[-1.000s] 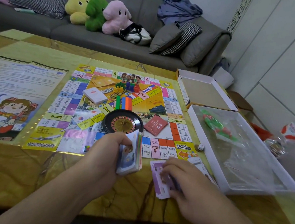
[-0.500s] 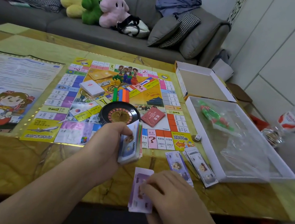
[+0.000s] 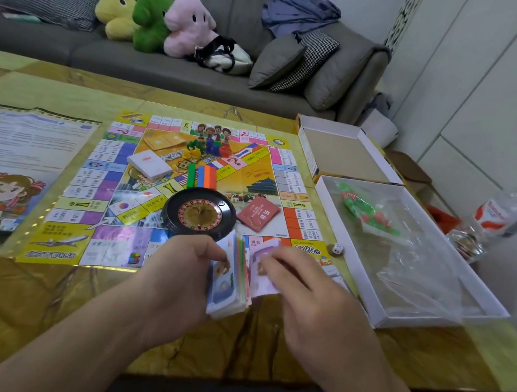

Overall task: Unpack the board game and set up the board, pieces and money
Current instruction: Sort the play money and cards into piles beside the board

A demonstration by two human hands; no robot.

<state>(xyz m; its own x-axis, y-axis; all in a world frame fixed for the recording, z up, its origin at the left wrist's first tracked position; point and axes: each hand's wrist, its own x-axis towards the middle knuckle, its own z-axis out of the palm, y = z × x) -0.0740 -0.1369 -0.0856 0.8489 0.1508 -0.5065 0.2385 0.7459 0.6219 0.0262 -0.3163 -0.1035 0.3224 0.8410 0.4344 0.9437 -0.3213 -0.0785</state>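
A: What are the hands doing?

B: The left hand [image 3: 181,272] grips a thick stack of play money [image 3: 230,278] on edge, fingers curled round it, just in front of the roulette wheel [image 3: 200,213]. The right hand [image 3: 313,295] is right beside that stack, its fingers pinching a purple note [image 3: 263,266] that touches the stack's right face.

A: And the wheel itself?

B: It sits on the near part of the game board [image 3: 107,200], which lies flat on the table [image 3: 41,306]. Left of and behind the wheel is a white deck of cards [image 3: 149,165]. Just right of the wheel lies a red deck of cards [image 3: 258,212]. Straight behind the wheel stand coloured sticks [image 3: 202,176] in green, blue, orange and red, and further behind them a cluster of small pieces [image 3: 207,150] in yellow, green, blue and red.

A: Anything off the board?

B: A die [image 3: 337,248] rests on the table to the right of the wheel, just beside the white box tray [image 3: 450,317]. In that tray lie clear plastic bags [image 3: 405,262], one with green and red bits [image 3: 364,210] inside. The box lid [image 3: 343,154] lies open side up behind the tray. Far left of the wheel lies a rules sheet [image 3: 19,147] with a cartoon girl on it.

A: And beyond the table?

B: A grey sofa [image 3: 201,68] with three plush toys [image 3: 151,20], yellow, green and pink.
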